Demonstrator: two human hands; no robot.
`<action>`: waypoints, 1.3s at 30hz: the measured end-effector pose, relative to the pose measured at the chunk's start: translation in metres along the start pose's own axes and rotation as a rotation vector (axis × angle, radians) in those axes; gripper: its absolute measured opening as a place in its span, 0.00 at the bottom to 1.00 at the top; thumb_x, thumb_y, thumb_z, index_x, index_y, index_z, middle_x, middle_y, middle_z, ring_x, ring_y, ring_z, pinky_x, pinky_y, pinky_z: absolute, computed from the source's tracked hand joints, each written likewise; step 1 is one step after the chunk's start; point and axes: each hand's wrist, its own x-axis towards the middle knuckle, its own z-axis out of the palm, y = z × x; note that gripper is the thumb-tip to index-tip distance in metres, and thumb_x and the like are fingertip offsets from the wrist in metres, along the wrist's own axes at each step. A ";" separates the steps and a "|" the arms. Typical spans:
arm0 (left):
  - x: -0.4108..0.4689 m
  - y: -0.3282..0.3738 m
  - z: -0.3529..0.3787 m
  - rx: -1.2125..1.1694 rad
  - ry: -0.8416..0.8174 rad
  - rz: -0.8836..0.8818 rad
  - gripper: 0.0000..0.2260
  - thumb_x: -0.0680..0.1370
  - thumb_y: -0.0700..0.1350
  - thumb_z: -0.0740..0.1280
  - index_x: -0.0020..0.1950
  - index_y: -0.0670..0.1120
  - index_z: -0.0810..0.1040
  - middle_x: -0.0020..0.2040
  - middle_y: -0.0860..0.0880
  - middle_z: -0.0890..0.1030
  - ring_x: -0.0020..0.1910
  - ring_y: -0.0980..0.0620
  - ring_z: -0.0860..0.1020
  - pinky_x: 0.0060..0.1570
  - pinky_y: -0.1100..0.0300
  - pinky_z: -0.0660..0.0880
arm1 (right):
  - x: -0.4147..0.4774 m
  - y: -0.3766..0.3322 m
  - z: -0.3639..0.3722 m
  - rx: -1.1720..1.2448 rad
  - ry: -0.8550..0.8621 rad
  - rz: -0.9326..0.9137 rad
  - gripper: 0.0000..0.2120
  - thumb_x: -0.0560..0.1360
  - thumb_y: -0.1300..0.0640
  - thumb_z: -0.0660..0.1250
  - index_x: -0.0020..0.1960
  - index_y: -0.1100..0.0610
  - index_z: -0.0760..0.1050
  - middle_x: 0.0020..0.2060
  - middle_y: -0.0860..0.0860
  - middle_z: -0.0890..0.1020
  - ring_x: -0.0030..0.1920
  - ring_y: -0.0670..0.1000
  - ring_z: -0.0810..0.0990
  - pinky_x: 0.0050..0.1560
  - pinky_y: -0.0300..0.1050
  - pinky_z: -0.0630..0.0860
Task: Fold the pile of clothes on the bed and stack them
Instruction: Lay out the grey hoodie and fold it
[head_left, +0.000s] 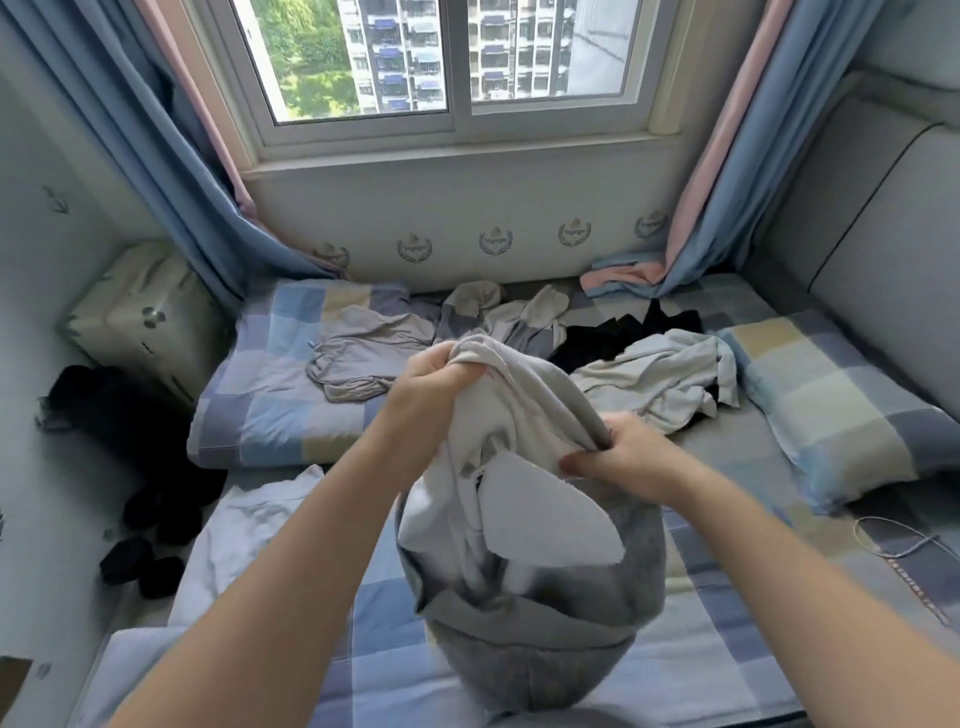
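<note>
At the far left, dark clothes (145, 431) lie on the floor beside the bed (701, 649), near a wrapped box (145, 317). Next we see a white garment (244, 530) spread flat on the near left of the checked sheet, and beyond it a beige top (363, 358) crumpled on the left pillow (260, 405). Our left hand (431, 389) is raised, its fingers curled tight round a bunched upper edge of the grey garment (530, 597). The garment hangs from that grip down the middle of the view, pale inner panels showing, its lower end bulging near the bottom edge; we cannot tell whether it touches the sheet. Our right hand (623, 452) sits lower and to the right, pinching a fold at the garment's side between thumb and fingers. Behind both hands, toward the window, the unfolded pile of clothes (524, 317) sprawls across the bed, with a black piece (628, 332) and a white shirt (670, 384) at its right end, just beside the right pillow (831, 410).
</note>
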 end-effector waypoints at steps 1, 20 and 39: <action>0.002 0.004 0.000 -0.032 0.039 0.001 0.15 0.73 0.46 0.67 0.53 0.37 0.80 0.47 0.39 0.80 0.46 0.44 0.79 0.47 0.51 0.75 | -0.001 0.008 0.003 0.019 0.032 0.005 0.05 0.75 0.62 0.73 0.42 0.60 0.78 0.33 0.45 0.81 0.36 0.45 0.79 0.46 0.52 0.78; -0.044 -0.061 0.020 0.650 -0.321 -0.078 0.18 0.68 0.61 0.73 0.51 0.52 0.79 0.47 0.54 0.83 0.48 0.53 0.81 0.49 0.54 0.79 | 0.001 -0.065 -0.001 0.758 0.351 0.013 0.10 0.82 0.60 0.64 0.58 0.66 0.76 0.47 0.62 0.81 0.46 0.58 0.82 0.45 0.52 0.81; -0.012 0.011 0.021 -0.096 0.076 -0.055 0.12 0.85 0.44 0.61 0.53 0.37 0.80 0.43 0.42 0.79 0.46 0.44 0.76 0.49 0.51 0.73 | -0.025 -0.031 0.061 0.408 0.053 -0.070 0.16 0.77 0.61 0.71 0.63 0.55 0.74 0.54 0.51 0.84 0.53 0.44 0.83 0.50 0.39 0.79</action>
